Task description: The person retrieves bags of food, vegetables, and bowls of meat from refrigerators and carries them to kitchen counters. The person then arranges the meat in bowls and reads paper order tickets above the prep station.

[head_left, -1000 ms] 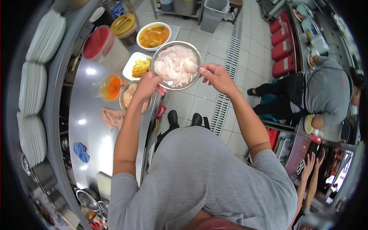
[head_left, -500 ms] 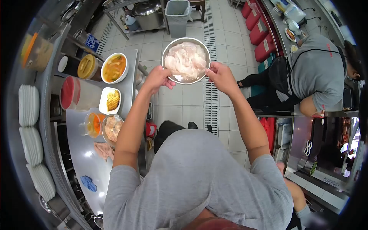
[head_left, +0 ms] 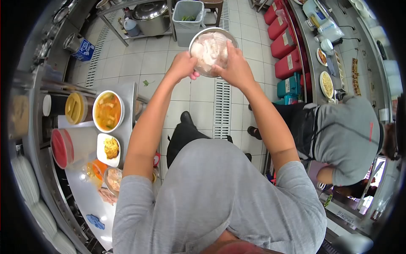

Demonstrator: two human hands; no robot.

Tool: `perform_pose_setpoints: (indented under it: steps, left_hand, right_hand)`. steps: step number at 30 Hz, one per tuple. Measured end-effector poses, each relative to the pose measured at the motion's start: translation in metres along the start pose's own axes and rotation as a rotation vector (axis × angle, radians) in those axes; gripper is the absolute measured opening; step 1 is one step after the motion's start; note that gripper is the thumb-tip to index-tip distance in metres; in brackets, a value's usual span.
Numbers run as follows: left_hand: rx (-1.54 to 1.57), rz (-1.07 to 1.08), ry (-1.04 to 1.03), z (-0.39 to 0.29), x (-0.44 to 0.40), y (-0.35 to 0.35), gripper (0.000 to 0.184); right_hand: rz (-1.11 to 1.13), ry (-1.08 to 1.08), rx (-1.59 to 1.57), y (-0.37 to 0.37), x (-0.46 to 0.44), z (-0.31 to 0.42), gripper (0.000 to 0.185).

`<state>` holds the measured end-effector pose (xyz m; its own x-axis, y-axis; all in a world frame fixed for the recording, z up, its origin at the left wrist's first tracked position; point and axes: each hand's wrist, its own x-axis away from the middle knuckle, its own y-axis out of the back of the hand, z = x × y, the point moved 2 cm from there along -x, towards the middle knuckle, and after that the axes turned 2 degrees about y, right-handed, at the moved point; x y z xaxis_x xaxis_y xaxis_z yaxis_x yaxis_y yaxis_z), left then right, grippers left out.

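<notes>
A round metal bowl [head_left: 195,37] of pale raw meat [head_left: 210,50] is held out over the tiled floor, tilted slightly. My left hand [head_left: 184,66] grips its left rim, fingers closed. My right hand [head_left: 232,62] lies on the bowl's right side, its fingers spread over the meat and its thumb across the lower edge. On the counter at left are a bowl of soup [head_left: 108,111], a white dish with yellow food [head_left: 111,149], an orange container [head_left: 98,169] and a second metal bowl of meat [head_left: 114,178].
A grey bin [head_left: 186,31] stands just beyond the bowl, beside a shelf with a large pot [head_left: 150,17]. Red containers [head_left: 282,42] line the right counter. A co-worker [head_left: 347,135] bends over there. A floor drain [head_left: 222,106] runs down the middle.
The view has turned and moved toward the bin, so the left counter sits lower. My right hand has shifted from the bowl's rim onto the meat.
</notes>
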<state>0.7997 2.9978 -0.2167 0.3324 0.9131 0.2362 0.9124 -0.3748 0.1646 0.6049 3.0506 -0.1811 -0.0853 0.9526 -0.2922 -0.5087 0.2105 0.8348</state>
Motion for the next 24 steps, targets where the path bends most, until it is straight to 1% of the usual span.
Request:
perform_pose_setpoints:
  steps: [2, 4, 6, 8, 9, 11, 12, 14, 15, 18, 21, 24]
  left_hand:
    - [-0.112, -0.024, -0.06, -0.03, -0.046, 0.001, 0.028]
    - [-0.24, -0.043, -0.064, -0.058, -0.079, -0.006, 0.027]
    - [-0.387, -0.081, -0.112, -0.068, -0.122, -0.013, 0.026]
    - [-0.585, -0.12, -0.172, -0.077, -0.164, -0.027, 0.025]
    - [-0.707, -0.151, -0.272, -0.077, -0.188, -0.034, 0.025]
    - [-0.947, -0.224, -0.453, -0.064, -0.231, -0.05, 0.026]
    - [-0.923, -0.244, -0.389, -0.068, -0.237, -0.059, 0.027]
    - [-0.889, -0.297, -0.277, -0.096, -0.247, -0.072, 0.029]
    - [-0.866, -0.296, -0.257, -0.097, -0.262, -0.078, 0.029]
    - [-0.812, -0.286, -0.207, -0.101, -0.294, -0.095, 0.029]
    - [-0.838, -0.288, -0.162, -0.108, -0.308, -0.105, 0.03]
    - [-0.859, -0.318, -0.128, -0.113, -0.321, -0.111, 0.031]
  right_hand:
    - [0.033, -0.074, 0.0, -0.006, -0.051, -0.023, 0.105]
    - [-0.008, -0.096, -0.013, -0.012, -0.09, -0.051, 0.108]
    - [-0.031, -0.162, -0.056, -0.017, -0.122, -0.072, 0.111]
    - [-0.121, -0.109, -0.12, -0.028, -0.146, -0.11, 0.11]
    - [-0.16, -0.077, -0.148, -0.033, -0.155, -0.128, 0.11]
    - [-0.127, -0.153, -0.282, -0.025, -0.172, -0.146, 0.108]
    - [-0.109, -0.189, -0.356, -0.024, -0.18, -0.155, 0.107]
    - [-0.189, -0.097, -0.369, -0.042, -0.204, -0.195, 0.104]
    - [-0.235, -0.068, -0.375, -0.041, -0.21, -0.206, 0.103]
    - [-0.122, -0.152, -0.521, -0.036, -0.227, -0.234, 0.102]
    - [-0.076, -0.157, -0.581, -0.043, -0.243, -0.263, 0.104]
    - [-0.066, -0.168, -0.49, -0.05, -0.257, -0.282, 0.103]
